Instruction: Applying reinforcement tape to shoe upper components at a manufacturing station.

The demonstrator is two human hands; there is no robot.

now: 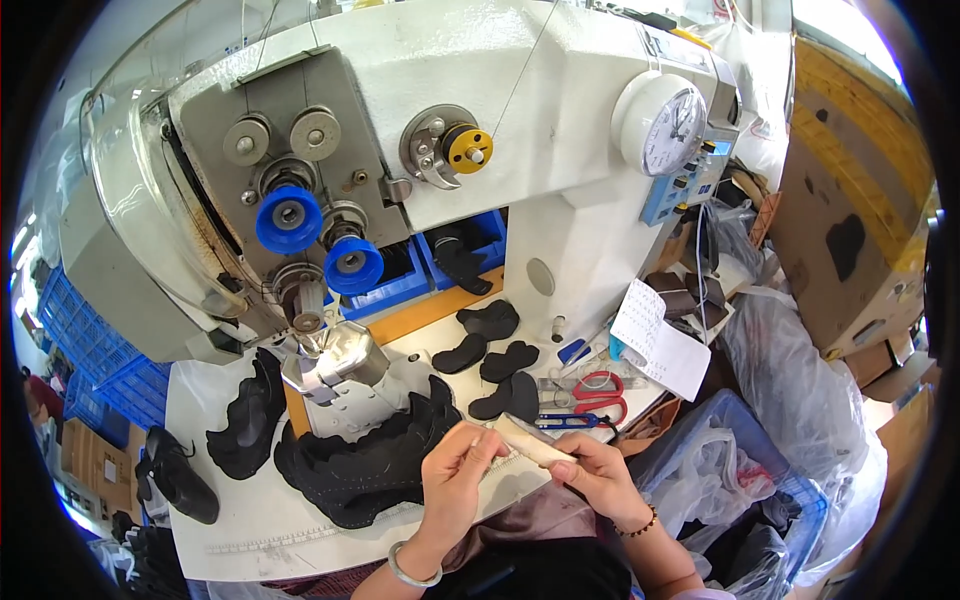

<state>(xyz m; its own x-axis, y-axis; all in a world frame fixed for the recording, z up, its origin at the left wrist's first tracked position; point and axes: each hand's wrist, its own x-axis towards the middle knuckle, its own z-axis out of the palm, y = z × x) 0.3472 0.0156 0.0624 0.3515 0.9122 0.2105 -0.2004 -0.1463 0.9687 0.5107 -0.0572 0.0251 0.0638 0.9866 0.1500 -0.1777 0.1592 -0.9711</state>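
Close to my body, above the table's near edge, both hands hold a cream-coloured folded strip (527,441), which looks like cloth or soft leather. My left hand (462,480) pinches its left end with closed fingers. My right hand (598,482) grips the right end, thumb on top. A thin greyish edge shows along the strip's upper side; I cannot make out what it is. Left of my left hand lies a stack of black curved shoe-upper pieces (350,475). Just beyond the strip are small black padded pieces (505,396) and red-handled scissors (601,396).
A large white sewing machine (560,80) with blue knobs (290,218) towers over the white table (255,545). A black shoe (182,475) stands at the left edge. Blue-handled snips (570,421) and a paper sheet (660,340) lie right. A blue crate (805,515) holds plastic bags.
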